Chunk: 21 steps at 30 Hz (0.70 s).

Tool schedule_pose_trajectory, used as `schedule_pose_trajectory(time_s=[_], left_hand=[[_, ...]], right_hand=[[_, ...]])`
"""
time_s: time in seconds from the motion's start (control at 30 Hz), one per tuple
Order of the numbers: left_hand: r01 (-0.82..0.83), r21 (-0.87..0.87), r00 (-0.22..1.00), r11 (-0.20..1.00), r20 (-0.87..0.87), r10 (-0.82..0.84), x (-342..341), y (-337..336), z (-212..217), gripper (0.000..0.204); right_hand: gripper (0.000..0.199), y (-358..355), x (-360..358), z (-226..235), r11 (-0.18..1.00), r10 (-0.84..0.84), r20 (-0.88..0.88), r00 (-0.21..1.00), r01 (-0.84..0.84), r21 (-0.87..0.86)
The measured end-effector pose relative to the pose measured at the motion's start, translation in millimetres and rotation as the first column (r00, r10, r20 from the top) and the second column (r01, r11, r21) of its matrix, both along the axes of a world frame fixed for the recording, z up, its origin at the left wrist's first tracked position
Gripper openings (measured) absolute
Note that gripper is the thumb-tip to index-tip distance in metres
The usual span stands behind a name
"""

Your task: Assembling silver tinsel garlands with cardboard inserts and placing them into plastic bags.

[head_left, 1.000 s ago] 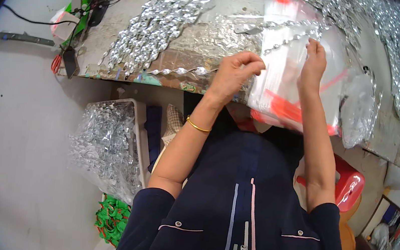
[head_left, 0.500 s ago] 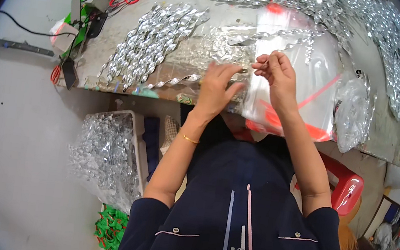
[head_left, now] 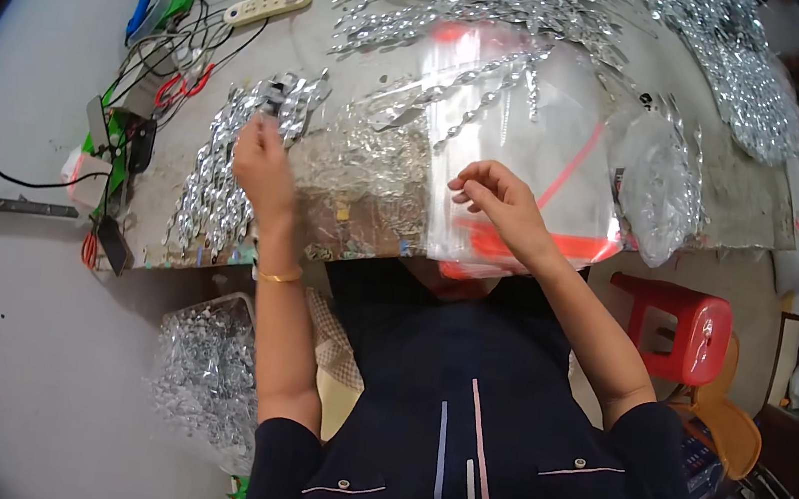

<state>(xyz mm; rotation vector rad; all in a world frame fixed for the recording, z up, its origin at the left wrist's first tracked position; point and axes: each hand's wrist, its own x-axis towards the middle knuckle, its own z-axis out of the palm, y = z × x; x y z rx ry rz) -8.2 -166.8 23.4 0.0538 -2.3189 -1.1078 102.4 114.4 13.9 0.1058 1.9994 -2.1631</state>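
Note:
My left hand (head_left: pixel 262 159) reaches out to the left over a row of shiny silver twisted pieces (head_left: pixel 211 189) on the table. Its fingers are closed on one silver piece (head_left: pixel 285 96) at the top of that row. My right hand (head_left: pixel 503 206) lies on a stack of clear plastic bags (head_left: pixel 535 136) with red strips, fingers curled and pinching the top bag's near part. A few silver strands show inside or under the top bag. A crinkled foil sheet (head_left: pixel 368 185) lies between my two hands.
A big heap of silver pieces (head_left: pixel 573 5) fills the table's back and right. A filled clear bag (head_left: pixel 665 189) lies right of the stack. A power strip (head_left: pixel 265 5), cables and red scissors (head_left: pixel 183 90) sit at the left. Below are a sack of silver pieces (head_left: pixel 201 375) and a red stool (head_left: pixel 682 327).
My hands were together at the bag holding a silver strand. My left hand has since swung left to the silver row; my right hand stays on the bags, lower.

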Motion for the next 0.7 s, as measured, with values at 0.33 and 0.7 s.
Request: schedule_pose_trajectory(time_s=[0.33, 0.7], left_hand=[[-0.004, -0.461, 1.0, 0.887, 0.012, 0.011, -75, -43, -69, 0.037], [0.065, -0.304, 0.998, 0.95, 0.004, -0.066, 86, 24, -49, 0.025]], right_hand=[[0.014, 18, 34, -12, 0.994, 0.097, 0.043, 0.994, -0.095, -0.052], [0.02, 193, -78, 24, 0.781, -0.263, -0.349, 0.9, 0.411, 0.471]])
